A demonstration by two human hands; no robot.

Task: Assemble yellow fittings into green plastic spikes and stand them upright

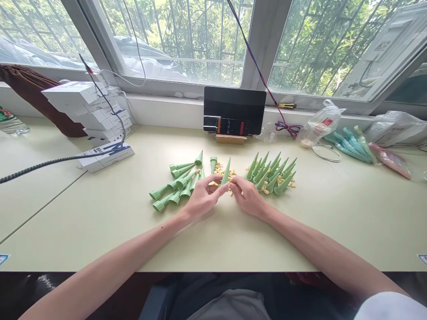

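My left hand (204,196) is closed around a green plastic cone spike (226,170), whose point is up and tilted slightly right. At the spike's lower end, my right hand (247,195) has its fingertips pinched together; whatever they hold is too small and covered to name. Behind both hands lie small yellow plastic pieces (219,168), partly hidden. Loose green cone spikes (180,182) lie in a heap left of my left hand. Right of my right hand, several green spikes (271,174) stand point up in rows, with yellow pieces showing at their lower ends.
A tablet (235,104) and a phone (232,127) with a running timer stand by the window. White boxes (100,113) are stacked at the left, with a dark cable (60,163) across the table. Plastic bags (322,122) and blue-green packets (352,144) lie at the back right.
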